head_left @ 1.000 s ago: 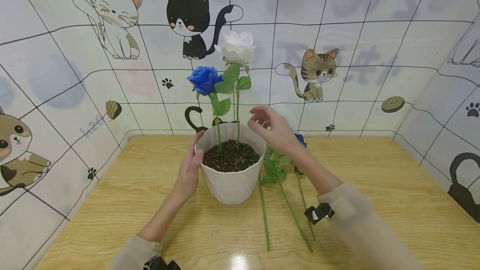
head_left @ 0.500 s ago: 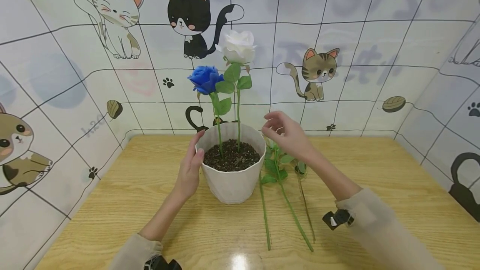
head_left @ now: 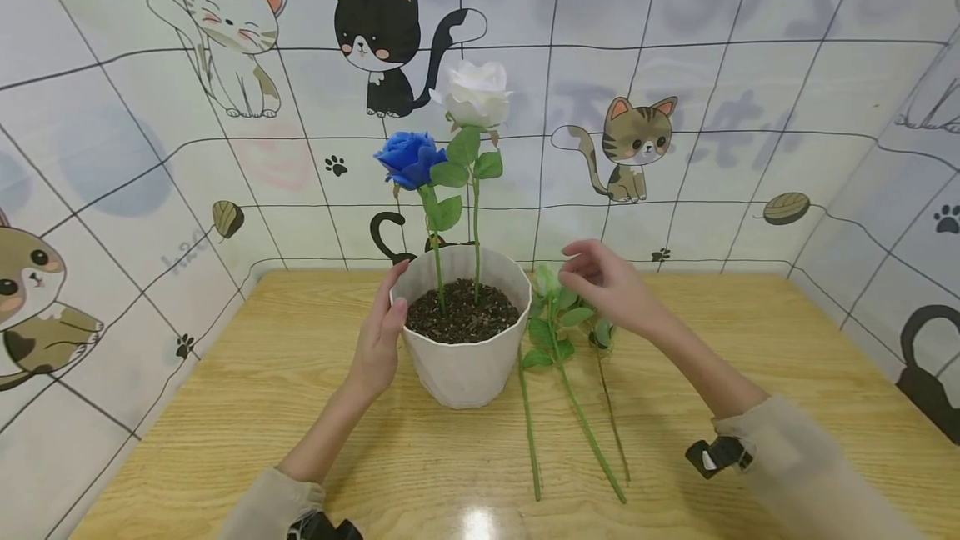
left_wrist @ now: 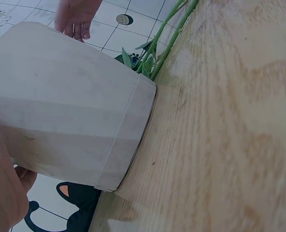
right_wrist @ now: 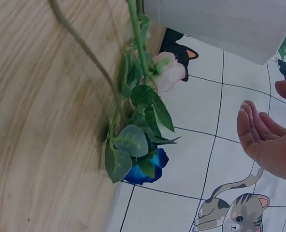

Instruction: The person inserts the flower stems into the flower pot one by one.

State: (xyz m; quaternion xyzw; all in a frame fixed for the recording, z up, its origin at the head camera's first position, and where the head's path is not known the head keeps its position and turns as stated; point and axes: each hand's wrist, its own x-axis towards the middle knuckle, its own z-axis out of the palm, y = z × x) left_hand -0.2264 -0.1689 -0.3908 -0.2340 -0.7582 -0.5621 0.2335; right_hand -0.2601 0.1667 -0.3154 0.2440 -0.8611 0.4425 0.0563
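Observation:
My left hand (head_left: pixel 377 340) holds the left side of a white flower pot (head_left: pixel 463 373), thumb and fingertips at its rim. Dark soil fills the pot, with a blue rose (head_left: pixel 410 160) and a taller white rose (head_left: pixel 476 95) standing upright in it. To the right of the pot my right hand (head_left: pixel 611 286) hovers with loosely bent fingers and nothing between them. Below it, loose rose stems (head_left: pixel 581 419) lie on the table, their leaves (head_left: pixel 542 336) toward the back. In the right wrist view, a pale rose (right_wrist: pixel 169 75) and a blue rose (right_wrist: pixel 150 166) show among these leaves.
The wooden table (head_left: pixel 300 407) meets a sheet (head_left: pixel 720 165) with black lines and printed cats behind and at both sides. Loose stems reach forward past the pot's right side, toward the table's front.
My right hand has moved right and a little down, from beside the pot's rim to above the loose roses. My left hand and the pot have stayed in place.

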